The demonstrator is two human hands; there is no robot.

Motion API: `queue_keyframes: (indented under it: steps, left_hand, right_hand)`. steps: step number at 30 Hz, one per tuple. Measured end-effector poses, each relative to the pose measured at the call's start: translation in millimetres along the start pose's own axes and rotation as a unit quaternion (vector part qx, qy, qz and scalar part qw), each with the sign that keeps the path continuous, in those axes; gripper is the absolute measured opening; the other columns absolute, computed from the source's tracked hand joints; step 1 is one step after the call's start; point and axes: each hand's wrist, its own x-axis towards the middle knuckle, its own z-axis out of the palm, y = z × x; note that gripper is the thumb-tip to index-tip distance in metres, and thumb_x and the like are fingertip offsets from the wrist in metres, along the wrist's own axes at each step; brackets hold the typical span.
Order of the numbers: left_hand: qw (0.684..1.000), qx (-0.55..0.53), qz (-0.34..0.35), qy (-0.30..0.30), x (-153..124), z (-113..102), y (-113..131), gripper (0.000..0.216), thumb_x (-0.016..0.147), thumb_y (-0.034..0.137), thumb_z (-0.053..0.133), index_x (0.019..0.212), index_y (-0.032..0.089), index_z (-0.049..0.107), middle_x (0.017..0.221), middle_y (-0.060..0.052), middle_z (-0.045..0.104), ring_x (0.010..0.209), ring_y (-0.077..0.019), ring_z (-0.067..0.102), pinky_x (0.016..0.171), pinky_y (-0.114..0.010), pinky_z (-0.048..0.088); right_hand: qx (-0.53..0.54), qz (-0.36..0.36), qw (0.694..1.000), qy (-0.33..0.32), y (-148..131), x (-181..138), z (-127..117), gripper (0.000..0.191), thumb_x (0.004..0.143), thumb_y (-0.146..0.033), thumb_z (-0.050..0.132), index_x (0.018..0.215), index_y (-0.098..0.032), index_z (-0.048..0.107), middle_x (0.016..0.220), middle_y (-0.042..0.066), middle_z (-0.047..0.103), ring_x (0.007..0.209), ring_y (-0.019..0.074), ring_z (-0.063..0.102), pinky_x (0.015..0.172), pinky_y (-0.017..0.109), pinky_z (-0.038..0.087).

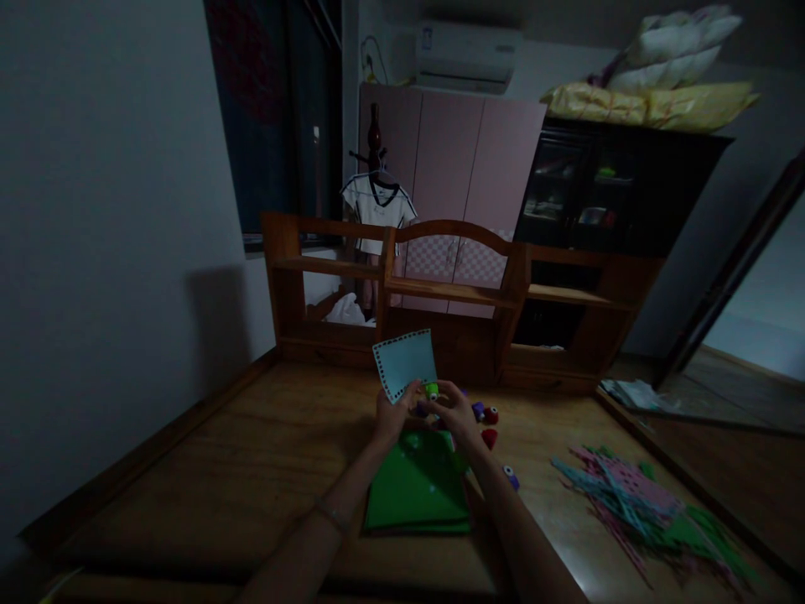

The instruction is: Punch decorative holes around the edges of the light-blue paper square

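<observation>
A light blue paper sheet with small holes punched along its edges is pinched in my left hand, raised above the table. My right hand has its fingers closed on a small bright green craft punch at the sheet's lower right corner. Whether the paper sits inside the punch's slot is too small to tell. Below both hands lies a stack of green sheets. Beside my right hand and forearm are a purple punch, red punches and another purple punch, some partly hidden.
On the right of the wooden tabletop lies a loose pile of pink, blue and green paper strips. A wooden shelf unit stands along the far edge. A wall bounds the left side.
</observation>
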Motion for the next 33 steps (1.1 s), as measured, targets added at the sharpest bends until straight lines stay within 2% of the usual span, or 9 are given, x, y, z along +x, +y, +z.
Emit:
queue_keyframes:
  steps: [4, 9, 15, 22, 26, 30, 33]
  left_hand:
    - [1.0, -0.009, -0.001, -0.006, -0.1, 1.7, 2.3, 0.036, 0.061, 0.041, 0.072, 0.078, 0.01, 0.066, 0.069, -0.007, 0.066, 0.061, -0.0159, 0.06, 0.054, -0.023, 0.045]
    - [1.0, -0.008, -0.002, -0.01, -0.8, 1.3, 4.7, 0.037, 0.06, 0.042, 0.072, 0.077, 0.009, 0.066, 0.072, -0.009, 0.067, 0.062, -0.0166, 0.061, 0.056, -0.024, 0.047]
    - [0.999, 0.009, 0.002, -0.034, -0.8, -0.4, -0.7, 0.036, 0.063, 0.041, 0.07, 0.081, 0.009, 0.067, 0.077, -0.01, 0.068, 0.067, -0.0188, 0.063, 0.062, -0.027, 0.049]
    - [0.997, 0.052, 0.027, -0.052, -2.0, 0.1, -7.8, 0.033, 0.067, 0.042, 0.066, 0.077, 0.01, 0.067, 0.074, -0.009, 0.068, 0.065, -0.0196, 0.064, 0.06, -0.027, 0.049]
    - [0.994, 0.067, 0.057, -0.069, -4.3, -0.1, -3.3, 0.03, 0.069, 0.04, 0.065, 0.076, 0.011, 0.068, 0.075, -0.009, 0.069, 0.07, -0.0201, 0.064, 0.065, -0.027, 0.049]
    - [0.993, 0.067, 0.042, -0.085, -5.8, -0.1, -0.4, 0.028, 0.069, 0.039, 0.065, 0.074, 0.012, 0.068, 0.073, -0.009, 0.068, 0.068, -0.0195, 0.064, 0.063, -0.026, 0.049]
    - [0.993, 0.063, 0.035, -0.09, -7.2, 0.6, -3.1, 0.029, 0.07, 0.04, 0.063, 0.076, 0.012, 0.068, 0.073, -0.008, 0.068, 0.068, -0.0191, 0.064, 0.063, -0.027, 0.049]
  right_hand:
    - [0.009, 0.016, 1.0, 0.005, -1.8, -2.2, 0.1, 0.043, 0.059, -0.039, 0.073, 0.096, -0.024, 0.057, 0.1, 0.004, 0.062, 0.082, 0.0205, 0.063, 0.057, 0.026, 0.049]
    - [0.016, 0.026, 1.0, -0.002, -6.7, -4.9, 1.0, 0.045, 0.058, -0.04, 0.073, 0.096, -0.024, 0.057, 0.099, 0.004, 0.062, 0.083, 0.022, 0.063, 0.053, 0.025, 0.048]
    - [0.022, 0.005, 0.999, -0.024, -3.1, -3.7, -1.8, 0.045, 0.058, -0.039, 0.074, 0.098, -0.024, 0.057, 0.097, 0.004, 0.063, 0.082, 0.0207, 0.062, 0.064, 0.03, 0.05]
    - [0.033, -0.003, 0.999, -0.004, -2.6, -2.2, -0.9, 0.046, 0.057, -0.042, 0.075, 0.094, -0.022, 0.058, 0.095, 0.004, 0.063, 0.082, 0.0185, 0.062, 0.072, 0.03, 0.049]
    - [0.051, 0.014, 0.999, 0.012, -3.5, -0.9, 0.9, 0.045, 0.057, -0.046, 0.074, 0.092, -0.021, 0.06, 0.092, 0.004, 0.063, 0.08, 0.0182, 0.061, 0.071, 0.03, 0.049]
    - [0.069, 0.053, 0.996, 0.021, -1.9, 0.4, -0.1, 0.039, 0.063, -0.046, 0.07, 0.091, -0.022, 0.062, 0.093, 0.003, 0.063, 0.075, 0.0158, 0.06, 0.066, 0.027, 0.048]
    - [0.09, 0.083, 0.992, 0.029, -1.7, 0.5, -2.5, 0.036, 0.064, -0.045, 0.07, 0.09, -0.021, 0.062, 0.083, 0.002, 0.063, 0.068, 0.0135, 0.059, 0.061, 0.024, 0.045]
